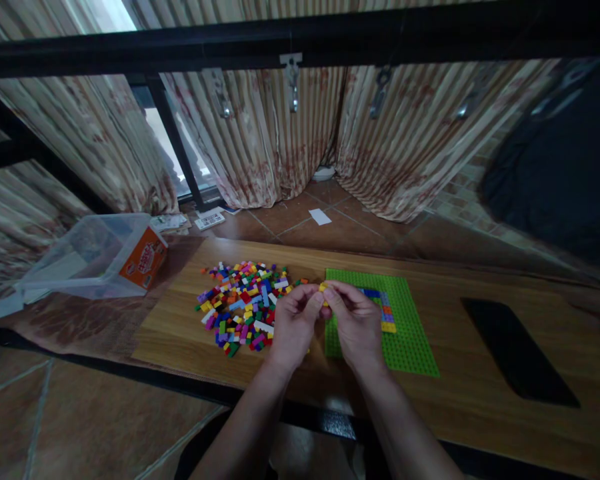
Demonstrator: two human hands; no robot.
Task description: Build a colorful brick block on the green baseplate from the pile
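Both hands pinch one small yellow brick above the green baseplate.
Left hand and right hand meet fingertip to fingertip; a slip could drop it among the loose bricks.

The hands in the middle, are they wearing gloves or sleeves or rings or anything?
No. The left hand and the right hand are both bare, with no gloves. Both forearms are uncovered too, as far down as the picture shows, so no sleeves are in view. I can see no watch, bracelet or ring, though the picture is too dim to rule out a thin ring.
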